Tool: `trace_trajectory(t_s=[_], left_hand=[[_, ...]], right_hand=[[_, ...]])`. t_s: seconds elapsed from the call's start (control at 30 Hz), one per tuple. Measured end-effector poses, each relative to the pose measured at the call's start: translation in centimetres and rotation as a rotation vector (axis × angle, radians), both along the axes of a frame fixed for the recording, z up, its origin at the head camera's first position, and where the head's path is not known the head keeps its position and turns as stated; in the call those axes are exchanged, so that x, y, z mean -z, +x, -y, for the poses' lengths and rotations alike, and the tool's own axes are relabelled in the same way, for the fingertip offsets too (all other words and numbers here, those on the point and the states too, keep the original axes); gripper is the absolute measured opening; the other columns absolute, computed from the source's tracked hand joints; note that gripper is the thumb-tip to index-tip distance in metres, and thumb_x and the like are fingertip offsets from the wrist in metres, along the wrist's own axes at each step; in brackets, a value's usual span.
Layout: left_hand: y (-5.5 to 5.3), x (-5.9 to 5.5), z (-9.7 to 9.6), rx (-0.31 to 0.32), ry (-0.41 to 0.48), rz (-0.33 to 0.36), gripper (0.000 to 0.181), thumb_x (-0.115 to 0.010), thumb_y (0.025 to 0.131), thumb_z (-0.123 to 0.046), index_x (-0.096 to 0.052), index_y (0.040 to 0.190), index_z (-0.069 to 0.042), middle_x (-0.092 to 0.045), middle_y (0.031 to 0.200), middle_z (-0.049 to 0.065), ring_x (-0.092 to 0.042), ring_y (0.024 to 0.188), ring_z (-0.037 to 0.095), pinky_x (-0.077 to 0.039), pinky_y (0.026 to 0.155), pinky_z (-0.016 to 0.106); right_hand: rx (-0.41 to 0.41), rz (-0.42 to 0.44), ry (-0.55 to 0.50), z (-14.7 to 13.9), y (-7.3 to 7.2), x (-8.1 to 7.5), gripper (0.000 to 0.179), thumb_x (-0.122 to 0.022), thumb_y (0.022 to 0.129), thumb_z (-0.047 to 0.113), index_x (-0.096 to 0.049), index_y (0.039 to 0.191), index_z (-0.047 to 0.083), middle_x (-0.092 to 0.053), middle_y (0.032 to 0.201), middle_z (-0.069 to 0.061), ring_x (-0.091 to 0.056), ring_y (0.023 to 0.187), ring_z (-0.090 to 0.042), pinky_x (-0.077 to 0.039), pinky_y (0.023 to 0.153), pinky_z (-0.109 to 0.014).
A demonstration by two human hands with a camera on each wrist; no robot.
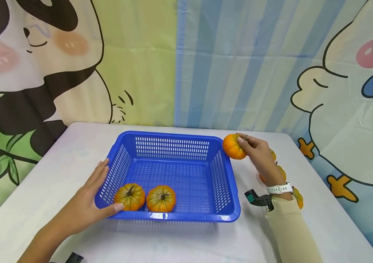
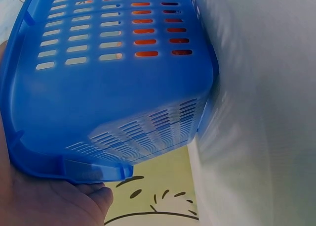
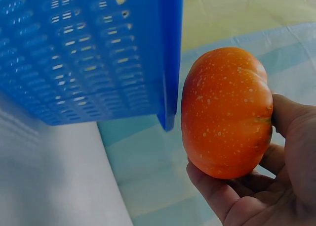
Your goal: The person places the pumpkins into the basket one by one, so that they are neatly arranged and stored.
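In the head view we see a blue basket (image 1: 199, 218) at the centre of the frame, on the counter (image 1: 74, 146); two pumpkins (image 1: 161, 199) sit side by side in its lower-left part. At the basket's upper-right corner, just outside the rim, we find a third pumpkin (image 1: 232, 147), clamped between thumb and fingers of the right hand (image 1: 260, 155). The left hand (image 1: 86, 199), thumb and fingers apart, touches the basket's lower-left corner. Right of centre, we note more pumpkins (image 1: 297, 198), partly hidden by the right arm.
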State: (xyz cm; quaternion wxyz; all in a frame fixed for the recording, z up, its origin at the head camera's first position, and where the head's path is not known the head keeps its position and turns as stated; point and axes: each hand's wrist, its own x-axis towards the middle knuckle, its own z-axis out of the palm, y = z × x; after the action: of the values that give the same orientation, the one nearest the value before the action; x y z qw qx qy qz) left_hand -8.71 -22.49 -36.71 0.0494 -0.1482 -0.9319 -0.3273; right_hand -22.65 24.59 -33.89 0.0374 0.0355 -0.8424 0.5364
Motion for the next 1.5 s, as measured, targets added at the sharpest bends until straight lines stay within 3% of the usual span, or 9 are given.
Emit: trace_trajectory(t_s=[0.23, 0.33, 0.47, 0.57, 0.73, 0.93, 1.13, 1.3, 1.5], left_hand=[[-0.1, 0.0, -0.2, 0.004, -0.011, 0.000, 0.107, -0.075, 0.081, -0.047, -0.011, 0.156, -0.005, 0.001, 0.163, 0.002, 0.001, 0.148, 0.029, -0.022, 0.100, 0.075], [-0.1, -0.1, -0.2, 0.014, -0.016, -0.001, 0.107, -0.075, 0.081, -0.047, -0.011, 0.156, -0.005, 0.000, 0.163, 0.003, 0.001, 0.148, 0.029, -0.023, 0.100, 0.074], [-0.1, -0.1, -0.2, 0.018, -0.007, -0.003, 0.107, -0.076, 0.080, -0.046, -0.012, 0.156, -0.005, 0.000, 0.163, 0.004, 0.000, 0.148, 0.029, -0.022, 0.100, 0.074], [0.0, 0.1, -0.2, 0.016, 0.001, -0.006, 0.107, -0.076, 0.080, -0.045, -0.013, 0.156, -0.004, 0.000, 0.163, 0.004, 0.000, 0.148, 0.030, -0.022, 0.100, 0.074], [0.0, 0.3, -0.3, 0.016, 0.017, -0.019, 0.106, -0.076, 0.080, -0.044, -0.013, 0.156, -0.005, -0.001, 0.163, 0.003, -0.001, 0.148, 0.029, -0.021, 0.102, 0.073], [0.3, 0.0, -0.2, 0.001, 0.006, -0.013, 0.106, -0.076, 0.081, -0.044, -0.012, 0.156, -0.004, 0.000, 0.163, 0.003, 0.000, 0.148, 0.030, -0.020, 0.103, 0.073], [0.1, -0.2, -0.2, -0.006, -0.009, 0.001, 0.107, -0.075, 0.081, -0.046, -0.011, 0.156, -0.005, 0.001, 0.163, 0.003, -0.001, 0.147, 0.032, -0.023, 0.100, 0.074], [0.0, -0.1, -0.2, -0.003, -0.009, -0.004, 0.107, -0.075, 0.081, -0.046, -0.011, 0.156, -0.006, 0.000, 0.163, 0.005, -0.002, 0.147, 0.033, -0.024, 0.099, 0.075], [0.0, -0.2, -0.2, -0.008, -0.015, -0.005, 0.107, -0.075, 0.080, -0.046, -0.011, 0.156, -0.006, 0.001, 0.163, 0.003, -0.001, 0.148, 0.031, -0.025, 0.098, 0.074]], right_hand=[[-0.061, -0.049, 0.041, 0.5, 1.1, -0.7, 0.063, -0.057, 0.093, 0.054, -0.057, 0.137, 0.009, -0.059, 0.132, -0.010, -0.052, 0.121, -0.027, -0.041, 0.104, -0.047], [-0.091, -0.090, 0.043, 0.7, 1.3, -1.0, 0.058, -0.057, 0.095, 0.048, -0.058, 0.134, 0.005, -0.058, 0.132, -0.010, -0.051, 0.123, -0.026, -0.044, 0.102, -0.039], [-0.193, -0.146, 0.061, 1.5, 1.0, -1.8, 0.051, -0.056, 0.099, 0.039, -0.060, 0.132, 0.001, -0.058, 0.130, -0.012, -0.052, 0.121, -0.027, -0.049, 0.093, -0.024], [-0.270, -0.142, 0.092, 2.2, 0.7, -2.5, 0.045, -0.056, 0.100, 0.034, -0.063, 0.128, 0.000, -0.060, 0.126, -0.013, -0.056, 0.115, -0.027, -0.051, 0.088, -0.022], [-0.359, -0.112, 0.170, 3.2, 0.0, -4.0, 0.037, -0.056, 0.100, 0.033, -0.069, 0.115, 0.002, -0.059, 0.132, -0.009, -0.055, 0.119, -0.026, -0.052, 0.092, -0.033], [-0.433, -0.097, 0.254, 4.8, -0.6, -5.4, 0.042, -0.057, 0.099, 0.036, -0.064, 0.127, 0.006, -0.062, 0.126, -0.009, -0.060, 0.107, -0.024, -0.053, 0.089, -0.037], [-0.555, -0.060, 0.261, 5.8, -0.9, -5.5, 0.042, -0.061, 0.098, 0.027, -0.059, 0.135, 0.007, -0.061, 0.117, -0.010, -0.058, 0.102, -0.026, -0.056, 0.081, -0.032], [-0.692, -0.030, 0.312, 6.3, -1.2, -5.4, 0.039, -0.064, 0.096, 0.024, -0.062, 0.132, 0.010, -0.060, 0.122, -0.006, -0.056, 0.104, -0.024, -0.055, 0.084, -0.033], [-0.786, -0.009, 0.362, 7.3, -1.3, -5.6, 0.044, -0.068, 0.093, 0.023, -0.061, 0.133, 0.007, -0.061, 0.122, -0.005, -0.059, 0.102, -0.022, -0.054, 0.087, -0.033]])
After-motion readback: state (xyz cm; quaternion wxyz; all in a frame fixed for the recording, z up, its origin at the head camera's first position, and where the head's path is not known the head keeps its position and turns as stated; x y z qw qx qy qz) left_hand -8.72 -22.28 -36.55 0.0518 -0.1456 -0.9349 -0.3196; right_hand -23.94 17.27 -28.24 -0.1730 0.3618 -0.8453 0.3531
